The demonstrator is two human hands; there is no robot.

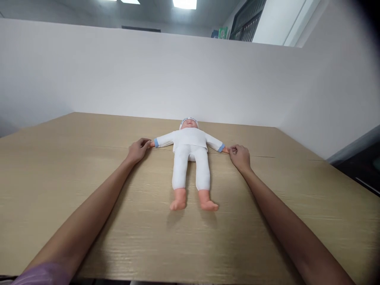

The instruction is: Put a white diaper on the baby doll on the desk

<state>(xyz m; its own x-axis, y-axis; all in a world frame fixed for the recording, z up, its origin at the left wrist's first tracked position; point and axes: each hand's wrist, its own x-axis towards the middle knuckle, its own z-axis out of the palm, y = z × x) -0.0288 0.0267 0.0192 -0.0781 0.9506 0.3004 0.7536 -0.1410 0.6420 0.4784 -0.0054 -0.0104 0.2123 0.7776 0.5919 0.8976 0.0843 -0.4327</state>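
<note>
Doll (190,158) lay flat on its back near the middle of the wooden table (74,190), head toward the far edge and bare feet (178,204) toward the person; it wore a white suit with blue cuffs (156,143) and a white cap (189,120), and its arms were spread straight out to either side; its legs lay side by side, slightly apart. The left hand (139,149) rested on the tabletop at the end of the doll's outstretched arm on that side; its fingers (145,141) were curled in narrow, closed about the doll's small hand, of which only the tip showed. The right hand (240,155) sat at the end of the other arm, knuckles up; its fingers (234,149) were bunched tight and pinched on the doll's hand just past the blue cuff. Both forearms ran bare along the table from the near edge, well apart, with the doll between them; a purple sleeve (44,276) showed at the lower left corner. A thin seam (267,156) crossed the tabletop in line with the doll's arms. A plain white partition (148,71) stood behind the table and along its right side; above it a ceiling light (184,4) glowed.
</note>
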